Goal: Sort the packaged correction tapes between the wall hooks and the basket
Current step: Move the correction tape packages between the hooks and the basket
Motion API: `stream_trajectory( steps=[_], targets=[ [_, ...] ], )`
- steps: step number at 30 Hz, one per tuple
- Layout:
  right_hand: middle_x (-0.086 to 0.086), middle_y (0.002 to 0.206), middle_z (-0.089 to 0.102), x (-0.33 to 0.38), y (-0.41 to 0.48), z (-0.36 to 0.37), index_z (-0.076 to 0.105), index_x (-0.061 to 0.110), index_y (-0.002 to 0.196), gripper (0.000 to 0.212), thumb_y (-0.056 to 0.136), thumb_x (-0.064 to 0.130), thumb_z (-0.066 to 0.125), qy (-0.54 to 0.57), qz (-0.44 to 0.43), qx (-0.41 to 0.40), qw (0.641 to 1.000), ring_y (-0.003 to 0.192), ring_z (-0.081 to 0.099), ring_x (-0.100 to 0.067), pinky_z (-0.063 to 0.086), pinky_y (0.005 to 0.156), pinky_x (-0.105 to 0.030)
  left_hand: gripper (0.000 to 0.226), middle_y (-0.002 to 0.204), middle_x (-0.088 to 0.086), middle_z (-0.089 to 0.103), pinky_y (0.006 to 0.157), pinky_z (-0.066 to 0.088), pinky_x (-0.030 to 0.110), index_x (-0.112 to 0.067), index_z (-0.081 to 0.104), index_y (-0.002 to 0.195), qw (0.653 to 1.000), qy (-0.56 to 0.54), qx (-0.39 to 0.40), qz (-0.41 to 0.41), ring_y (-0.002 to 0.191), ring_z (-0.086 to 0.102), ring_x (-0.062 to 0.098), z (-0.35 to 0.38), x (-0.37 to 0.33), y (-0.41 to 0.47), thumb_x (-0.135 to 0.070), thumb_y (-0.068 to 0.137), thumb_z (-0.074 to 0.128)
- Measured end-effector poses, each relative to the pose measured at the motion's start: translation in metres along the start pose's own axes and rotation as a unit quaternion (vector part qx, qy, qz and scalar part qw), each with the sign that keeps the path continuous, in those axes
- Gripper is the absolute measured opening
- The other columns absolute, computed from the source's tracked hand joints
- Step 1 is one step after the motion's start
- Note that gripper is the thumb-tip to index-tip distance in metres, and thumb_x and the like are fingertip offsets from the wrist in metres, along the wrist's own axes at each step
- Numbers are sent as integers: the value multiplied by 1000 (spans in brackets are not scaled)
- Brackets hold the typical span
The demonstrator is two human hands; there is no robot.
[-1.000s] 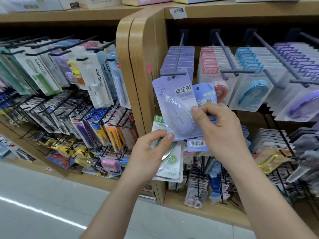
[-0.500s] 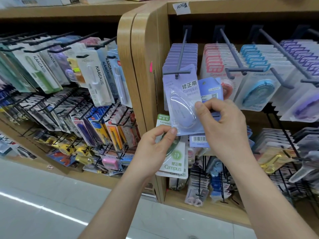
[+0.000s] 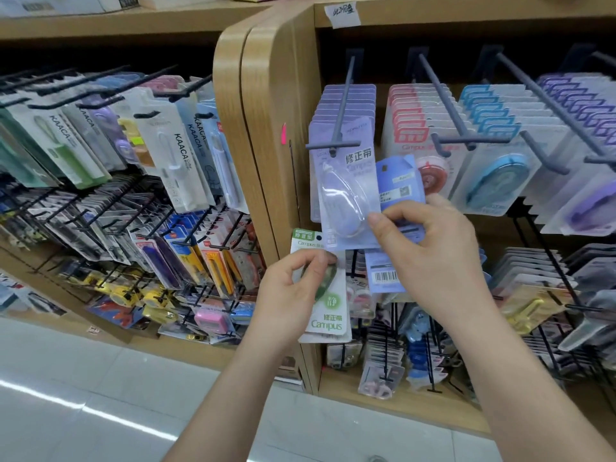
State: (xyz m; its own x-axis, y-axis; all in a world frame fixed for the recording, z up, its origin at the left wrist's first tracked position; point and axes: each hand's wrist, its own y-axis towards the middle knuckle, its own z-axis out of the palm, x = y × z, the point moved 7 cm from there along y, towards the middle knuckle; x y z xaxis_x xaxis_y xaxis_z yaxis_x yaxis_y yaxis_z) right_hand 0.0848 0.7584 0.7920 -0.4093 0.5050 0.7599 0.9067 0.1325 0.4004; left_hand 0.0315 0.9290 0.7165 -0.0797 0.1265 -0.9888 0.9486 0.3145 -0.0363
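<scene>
Right grip (image 3: 433, 248) pinches the lavender correction tape pack (image 3: 346, 195) by its lower edge, blue pack (image 3: 396, 181) fanned behind. The lavender top sits at the hook (image 3: 343, 105) tip bar, and left grip (image 3: 286, 288) is curled round green Campus packs (image 3: 328, 315) below. Risk: two cards in one pinch, so the blue may slip or the hang hole snag the bar; side panel (image 3: 266, 128) close left, red packs (image 3: 410, 128) just right, free room only toward the aisle.

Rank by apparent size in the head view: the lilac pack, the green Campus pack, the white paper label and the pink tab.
1. lilac pack and green Campus pack: about alike, both partly covered, so unranked.
2. white paper label.
3. pink tab.
</scene>
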Motion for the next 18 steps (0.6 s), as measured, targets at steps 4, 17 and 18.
stream_trajectory(
  steps=[4,17,18],
  targets=[
    [10,79,40,-12,0,7,57,38,66,26,89,45,64,-54,42,0,998,72,40,-9,28,59,-28,21,98,-10,74,62,55,21,-30,77,88,999,16,-26,-11,80,70,7,-11,8,-13,-14,94,65],
    [4,109,72,-23,-35,-3,40,50,132,71,87,5,72,264,105,66,957,93,71,-8,60,71,-26,25,114,-13,67,79,54,17,-42,76,96,994,-28,-50,92,102,64,-3,-41,-23,-39,-24,86,61],
    [0,104,76,-26,-37,-4,38,46,136,78,81,4,74,319,137,53,936,90,74,-14,61,68,-30,25,115,-13,66,80,54,16,-44,75,95,994,-21,-48,96,103,64,-4,-39,-24,-39,-28,83,60]
  ],
)
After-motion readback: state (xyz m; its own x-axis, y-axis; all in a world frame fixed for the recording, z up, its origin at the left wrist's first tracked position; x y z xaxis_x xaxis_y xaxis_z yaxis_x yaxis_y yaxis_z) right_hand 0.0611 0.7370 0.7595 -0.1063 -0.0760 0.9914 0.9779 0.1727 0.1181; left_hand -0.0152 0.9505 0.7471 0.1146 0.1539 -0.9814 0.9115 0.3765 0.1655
